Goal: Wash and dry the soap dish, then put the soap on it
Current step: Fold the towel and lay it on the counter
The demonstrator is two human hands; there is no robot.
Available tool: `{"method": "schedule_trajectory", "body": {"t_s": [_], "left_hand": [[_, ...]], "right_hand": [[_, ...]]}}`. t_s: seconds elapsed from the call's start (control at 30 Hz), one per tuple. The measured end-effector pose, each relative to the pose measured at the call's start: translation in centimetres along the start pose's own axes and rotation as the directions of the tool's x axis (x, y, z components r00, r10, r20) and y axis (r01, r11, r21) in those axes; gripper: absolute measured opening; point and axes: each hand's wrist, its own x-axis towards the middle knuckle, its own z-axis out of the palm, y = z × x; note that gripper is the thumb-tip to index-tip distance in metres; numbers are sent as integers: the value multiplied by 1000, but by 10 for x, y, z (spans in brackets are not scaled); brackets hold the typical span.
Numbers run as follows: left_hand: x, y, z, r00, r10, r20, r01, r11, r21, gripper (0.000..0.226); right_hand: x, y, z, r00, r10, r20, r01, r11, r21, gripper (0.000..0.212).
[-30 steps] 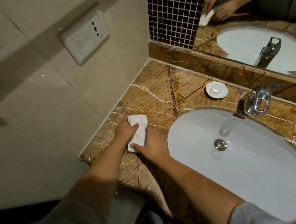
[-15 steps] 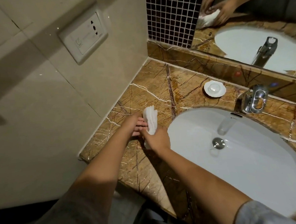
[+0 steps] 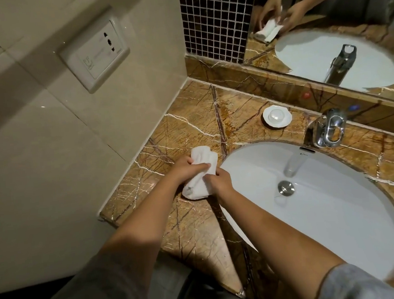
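both hands wrapped on a white cloth, soap dish waiting behind

the left hand [image 3: 183, 171] and the right hand [image 3: 219, 180] both have a closed grip on a rolled white cloth [image 3: 198, 172], held just above the brown marble tabletop [image 3: 189, 126] at the sink's left edge. the left grip curls over the cloth's middle from the left, fingers across the top of it. the right grip clamps the cloth from the right, just beside the left hand, with the knuckles nearly touching. one end of the cloth sticks out beyond the grips, away from the person; the other end bulges out below them, toward the person.

the soap dish [image 3: 277, 116], white with a scalloped rim, sits on the tabletop well beyond the grips and to their right, near the back ledge. a round pale bar of soap [image 3: 275, 116] lies in its middle. neither hand touches the dish.

to the right of the grips lies the white basin [image 3: 335, 209], with its metal drain [image 3: 286, 187] near the middle. the chrome faucet [image 3: 327, 128] stands at the basin's far rim, to the right of the dish.

beyond all of it, the mirror [image 3: 322, 23] reflects the two hands and the cloth. on the wall left of the grips is a socket plate [image 3: 95, 55].
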Motion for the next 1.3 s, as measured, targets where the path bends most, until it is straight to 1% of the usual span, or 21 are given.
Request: {"method": "schedule_trajectory", "body": {"t_s": [0.07, 0.1, 0.2, 0.27, 0.33, 0.43, 0.5, 0.6, 0.67, 0.7, 0.73, 0.77, 0.83, 0.87, 0.9, 0.97, 1.1, 1.17, 1.2, 1.23, 1.3], "left_hand": [[1, 2, -3, 998, 21, 61, -26, 995, 95, 54], [2, 2, -4, 997, 30, 73, -40, 989, 144, 52], [4, 0, -8, 994, 108, 16, -108, 942, 318, 41], [4, -2, -11, 981, 186, -63, -140, 887, 440, 36], [2, -6, -15, 968, 231, -100, -148, 843, 517, 35], [-3, -12, -21, 982, 184, -40, -127, 804, 581, 51], [-4, -17, -23, 984, 178, -26, -125, 776, 618, 54], [-6, -16, -26, 956, 290, -49, -188, 731, 656, 45], [-6, -9, -32, 923, 380, -59, -238, 686, 687, 43], [-7, -4, -37, 904, 420, -76, -257, 678, 688, 40], [-7, 1, -43, 883, 460, -99, -277, 678, 680, 34], [-6, 7, -49, 858, 499, -121, -301, 679, 669, 27], [-6, 18, -63, 811, 566, -149, -347, 670, 656, 19], [-6, 24, -70, 796, 587, -145, -359, 653, 667, 19], [-6, 29, -76, 786, 603, -132, -365, 627, 688, 19], [-5, 40, -88, 760, 639, -121, -369, 577, 728, 21], [-4, 54, -108, 675, 724, -143, -379, 507, 774, 30], [-4, 46, -110, 661, 737, -145, -370, 487, 791, 33], [-4, 36, -108, 663, 736, -136, -355, 469, 809, 31], [-4, 23, -105, 673, 730, -121, -336, 447, 829, 28], [-6, -8, -93, 729, 680, -83, -283, 410, 867, 23]], "right_hand": [[0, -1, 2, 999, 28, 14, -29, 999, 24, 34], [0, -2, 3, 999, 42, 11, -42, 999, -18, 36], [2, -2, 3, 999, 29, -40, -38, 968, -249, 46], [2, -1, 2, 993, -55, -103, 14, 930, -366, 60], [2, -1, 0, 966, -219, -137, 130, 871, -475, 72], [4, -8, -5, 887, -459, -56, 307, 674, -672, 74], [9, -18, -7, 819, -570, 60, 400, 494, -772, 72], [15, -38, -5, 699, -647, 303, 552, 220, -804, 69], [19, -53, -3, 641, -654, 401, 612, 120, -782, 52], [22, -60, -3, 615, -680, 400, 619, 101, -779, 41], [23, -66, -4, 592, -719, 364, 619, 116, -777, 30], [25, -71, -6, 584, -754, 301, 617, 171, -768, 23], [27, -82, -11, 611, -772, 176, 602, 308, -737, 15], [28, -87, -13, 625, -766, 149, 593, 342, -728, 14], [29, -92, -15, 629, -764, 145, 588, 345, -731, 14], [28, -102, -17, 601, -779, 176, 591, 285, -755, 14], [17, -111, -15, 456, -861, 227, 635, 136, -760, 18], [10, -106, -11, 413, -865, 284, 647, 60, -760, 18], [6, -98, -9, 422, -852, 311, 648, 44, -760, 18], [2, -87, -6, 455, -825, 336, 646, 46, -762, 18], [-5, -56, 1, 554, -736, 388, 643, 82, -762, 18]]}}
